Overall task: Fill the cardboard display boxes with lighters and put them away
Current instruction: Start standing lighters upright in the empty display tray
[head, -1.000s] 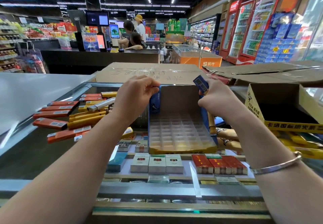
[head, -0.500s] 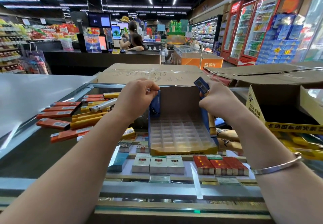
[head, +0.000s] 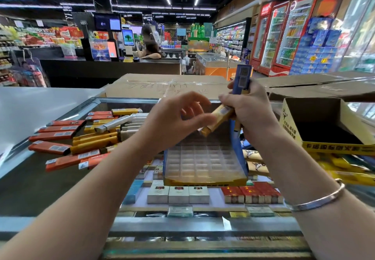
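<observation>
A blue and yellow cardboard display box (head: 205,180) with an empty clear grid tray stands on the glass counter in front of me. My right hand (head: 249,107) grips a blue lighter (head: 241,79) that points up and a yellow lighter (head: 218,120) that slants down to the left above the box. My left hand (head: 174,119) hovers with relaxed, spread fingers, and its fingertips reach the yellow lighter. A heap of orange, yellow and silver lighters (head: 85,138) lies on the counter to the left.
An open yellow cardboard box (head: 328,144) sits at the right, with yellow packets beneath it. Flat brown cartons (head: 166,87) lie behind the display box. Cigarette packs (head: 178,194) show under the glass. A person stands at the far checkout counter (head: 109,66).
Both hands have let go of the display box's side walls. My right hand rose with the blue and yellow lighters, and my left hand moved right toward the yellow one.
</observation>
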### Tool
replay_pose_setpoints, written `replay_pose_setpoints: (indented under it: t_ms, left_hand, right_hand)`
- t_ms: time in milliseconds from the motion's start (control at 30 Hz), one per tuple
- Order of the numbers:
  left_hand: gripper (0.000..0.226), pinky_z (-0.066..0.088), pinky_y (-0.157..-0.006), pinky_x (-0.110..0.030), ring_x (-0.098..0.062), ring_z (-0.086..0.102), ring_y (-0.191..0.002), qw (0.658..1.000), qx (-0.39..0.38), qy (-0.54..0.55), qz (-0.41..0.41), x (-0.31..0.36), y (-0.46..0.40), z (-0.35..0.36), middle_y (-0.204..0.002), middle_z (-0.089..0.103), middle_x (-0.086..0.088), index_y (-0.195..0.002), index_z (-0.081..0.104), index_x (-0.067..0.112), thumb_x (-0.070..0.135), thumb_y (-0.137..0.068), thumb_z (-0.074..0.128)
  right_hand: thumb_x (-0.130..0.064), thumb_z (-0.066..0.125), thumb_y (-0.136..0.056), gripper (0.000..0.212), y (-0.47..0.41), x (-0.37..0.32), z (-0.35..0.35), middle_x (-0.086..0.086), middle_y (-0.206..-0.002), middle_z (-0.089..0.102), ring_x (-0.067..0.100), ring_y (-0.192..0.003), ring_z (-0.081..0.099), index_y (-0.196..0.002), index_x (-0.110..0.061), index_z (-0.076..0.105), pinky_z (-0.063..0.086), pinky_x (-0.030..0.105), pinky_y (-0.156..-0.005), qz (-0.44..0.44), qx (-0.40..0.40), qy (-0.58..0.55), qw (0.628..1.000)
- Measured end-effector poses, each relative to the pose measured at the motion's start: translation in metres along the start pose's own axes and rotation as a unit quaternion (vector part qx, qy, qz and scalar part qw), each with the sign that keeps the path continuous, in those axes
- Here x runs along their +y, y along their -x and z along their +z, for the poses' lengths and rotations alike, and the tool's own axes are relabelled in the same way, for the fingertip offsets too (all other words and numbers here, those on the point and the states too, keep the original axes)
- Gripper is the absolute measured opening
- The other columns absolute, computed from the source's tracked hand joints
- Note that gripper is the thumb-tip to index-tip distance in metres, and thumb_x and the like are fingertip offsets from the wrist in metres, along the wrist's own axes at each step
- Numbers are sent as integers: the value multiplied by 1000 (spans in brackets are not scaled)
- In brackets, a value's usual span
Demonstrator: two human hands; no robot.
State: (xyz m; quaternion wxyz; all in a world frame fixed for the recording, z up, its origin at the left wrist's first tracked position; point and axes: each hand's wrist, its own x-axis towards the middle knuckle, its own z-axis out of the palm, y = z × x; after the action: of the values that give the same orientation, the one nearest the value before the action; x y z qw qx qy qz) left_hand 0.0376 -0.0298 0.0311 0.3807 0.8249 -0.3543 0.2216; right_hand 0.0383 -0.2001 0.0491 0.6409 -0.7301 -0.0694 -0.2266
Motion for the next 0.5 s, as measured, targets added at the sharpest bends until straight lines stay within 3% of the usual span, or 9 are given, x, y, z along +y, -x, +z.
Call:
replay_pose_setpoints:
  t_ms: [67,133,200,300,500]
  left_hand:
    - [37,54,-64,-24,-7,63,-71,997,-63,25,-28,8,2,6,-82,64,9,-104,53,37,56,-73,62]
    - [31,55,-65,-32,-12,63,-71,996,-70,36,-47,9,3,11,-84,64,6,-102,50,36,44,-77,66]
    - [24,55,-66,-34,-12,62,-72,995,-35,72,-62,7,1,9,-86,63,4,-97,52,34,30,-80,67]
    - [20,57,-73,-37,-18,64,-77,985,19,136,-101,2,-1,2,-88,65,-2,-91,58,30,19,-79,69]
    - [27,50,-71,-13,-4,67,-82,967,22,226,-119,-7,-6,-9,-83,72,11,-91,66,24,2,-76,69]
  right_hand:
    - [-7,67,-81,22,1,1,2,15,-98,53,23,-79,59,-84,-21,50,55,31,-65,17,20,-27,999]
    - [-8,67,-82,22,1,2,2,18,-103,53,28,-84,61,-86,-21,50,56,37,-71,27,32,-28,999]
    - [-7,66,-82,22,1,3,2,18,-104,54,28,-84,63,-87,-21,50,56,33,-63,20,31,-21,999]
    - [-3,64,-84,22,0,3,2,9,-89,53,20,-72,62,-87,-19,49,50,21,-47,14,1,-23,1000]
    - [2,60,-85,24,4,1,3,6,-78,53,11,-56,61,-87,-18,48,56,27,-50,14,-78,34,996]
